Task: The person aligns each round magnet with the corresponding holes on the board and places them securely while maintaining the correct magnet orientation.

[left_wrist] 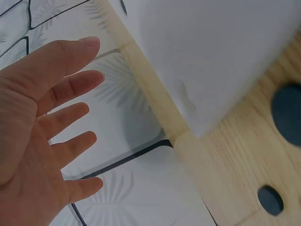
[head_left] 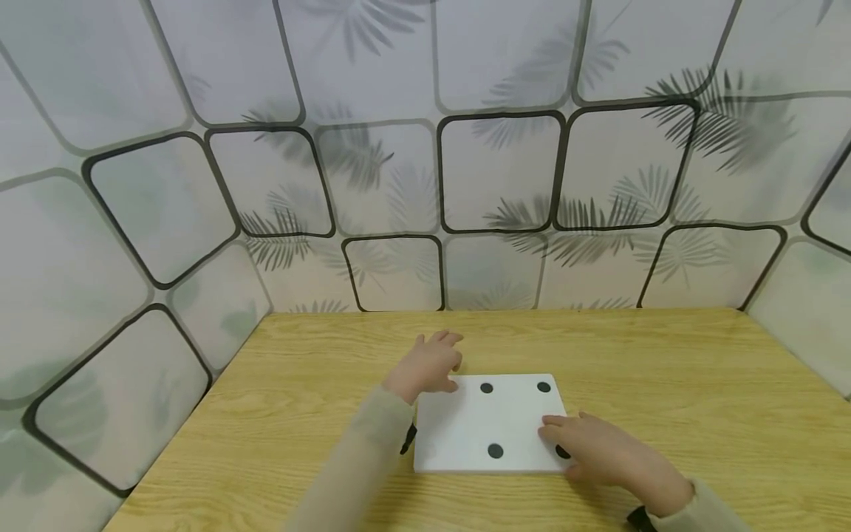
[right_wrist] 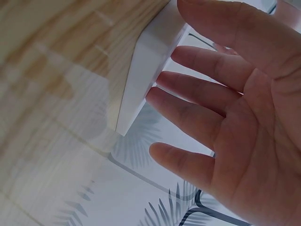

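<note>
A white rectangular board (head_left: 459,425) with several black round dots (head_left: 495,451) lies flat on the table. My left hand (head_left: 428,366) is over its far left corner, and its fingers point away from me. In the left wrist view that hand (left_wrist: 42,122) has spread fingers and holds nothing; a white sheet-like corner (left_wrist: 202,56) shows beside it. My right hand (head_left: 601,447) reaches over the board's right edge and partly covers the near right dot. In the right wrist view its extended fingertips lie along a white slab's edge (right_wrist: 146,66); whether they press on it, I cannot tell.
The wood-grain table (head_left: 319,347) reaches back to a wall (head_left: 492,170) patterned with rounded squares and leaves. Another patterned wall (head_left: 86,295) stands at the left. Two dark discs (left_wrist: 270,200) show against wood grain in the left wrist view.
</note>
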Available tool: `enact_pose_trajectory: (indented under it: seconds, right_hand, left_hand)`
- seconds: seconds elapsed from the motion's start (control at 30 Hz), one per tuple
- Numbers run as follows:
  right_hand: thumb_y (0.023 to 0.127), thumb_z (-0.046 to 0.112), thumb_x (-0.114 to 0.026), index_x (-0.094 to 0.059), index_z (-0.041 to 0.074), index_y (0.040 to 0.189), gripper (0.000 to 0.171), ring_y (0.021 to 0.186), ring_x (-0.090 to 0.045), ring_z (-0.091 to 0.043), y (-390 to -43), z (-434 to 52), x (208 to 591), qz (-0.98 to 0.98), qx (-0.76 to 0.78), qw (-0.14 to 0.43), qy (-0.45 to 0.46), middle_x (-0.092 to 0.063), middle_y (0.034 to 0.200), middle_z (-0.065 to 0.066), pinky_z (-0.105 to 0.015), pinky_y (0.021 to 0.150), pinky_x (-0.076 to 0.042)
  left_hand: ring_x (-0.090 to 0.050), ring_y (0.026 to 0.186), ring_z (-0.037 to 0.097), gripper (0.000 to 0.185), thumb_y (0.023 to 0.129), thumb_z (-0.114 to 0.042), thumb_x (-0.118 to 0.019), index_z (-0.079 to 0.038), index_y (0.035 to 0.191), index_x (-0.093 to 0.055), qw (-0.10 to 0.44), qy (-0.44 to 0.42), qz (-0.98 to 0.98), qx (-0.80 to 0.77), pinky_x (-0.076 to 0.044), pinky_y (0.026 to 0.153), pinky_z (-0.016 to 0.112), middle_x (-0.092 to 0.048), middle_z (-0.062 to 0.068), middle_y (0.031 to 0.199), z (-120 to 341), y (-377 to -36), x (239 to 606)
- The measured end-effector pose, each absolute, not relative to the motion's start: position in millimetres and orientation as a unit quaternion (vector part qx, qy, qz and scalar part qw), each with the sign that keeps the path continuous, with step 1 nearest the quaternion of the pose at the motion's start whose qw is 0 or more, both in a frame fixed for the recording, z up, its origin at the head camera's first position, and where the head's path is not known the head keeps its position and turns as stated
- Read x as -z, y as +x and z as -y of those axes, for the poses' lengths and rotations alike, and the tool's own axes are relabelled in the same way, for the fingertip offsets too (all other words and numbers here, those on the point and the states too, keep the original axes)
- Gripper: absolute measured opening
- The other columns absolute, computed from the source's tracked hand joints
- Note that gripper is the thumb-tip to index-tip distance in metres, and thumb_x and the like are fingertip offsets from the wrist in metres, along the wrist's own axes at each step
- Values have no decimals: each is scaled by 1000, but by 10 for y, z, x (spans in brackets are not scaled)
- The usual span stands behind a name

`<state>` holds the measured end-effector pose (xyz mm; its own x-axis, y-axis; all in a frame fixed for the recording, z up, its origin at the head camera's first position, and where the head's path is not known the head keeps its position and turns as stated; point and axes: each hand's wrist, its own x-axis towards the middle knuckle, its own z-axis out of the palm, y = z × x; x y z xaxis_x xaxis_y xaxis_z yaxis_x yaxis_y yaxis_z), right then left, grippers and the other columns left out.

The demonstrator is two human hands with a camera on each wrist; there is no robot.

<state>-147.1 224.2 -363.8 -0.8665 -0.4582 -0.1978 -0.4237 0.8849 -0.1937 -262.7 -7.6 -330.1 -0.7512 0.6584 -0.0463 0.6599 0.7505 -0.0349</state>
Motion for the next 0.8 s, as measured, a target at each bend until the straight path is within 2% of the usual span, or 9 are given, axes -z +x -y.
enact_pose_trajectory:
  seconds: [0.27,0.6,0.8]
  right_hand:
    - [68,9,-72,-55,5,108,43,110,-48,-29,-1464,-2262,3663,-960,66,110,-248,-51,120,-14,-51,92,-30]
    - [68,11,-74,-55,5,108,45,109,-48,-29,-1470,-2261,3673,-957,68,107,-261,-51,120,-15,-52,90,-31]
    - [67,11,-74,-56,6,108,45,109,-49,-29,-1482,-2259,3674,-960,65,109,-250,-52,120,-14,-51,91,-31]
  left_hand:
    - [-24,128,29,13,74,-24,-70,-15,75,-62,23,342,-939,21,-20,95,57,-34,6,137,256,-2612,3337]
    - [-28,125,29,13,73,-24,-71,-15,75,-62,24,336,-941,31,-24,92,58,-38,7,134,517,-2559,3375]
    - [-30,124,30,8,75,-20,-69,-15,77,-63,34,329,-943,25,-23,93,58,-40,8,132,662,-2524,3404]
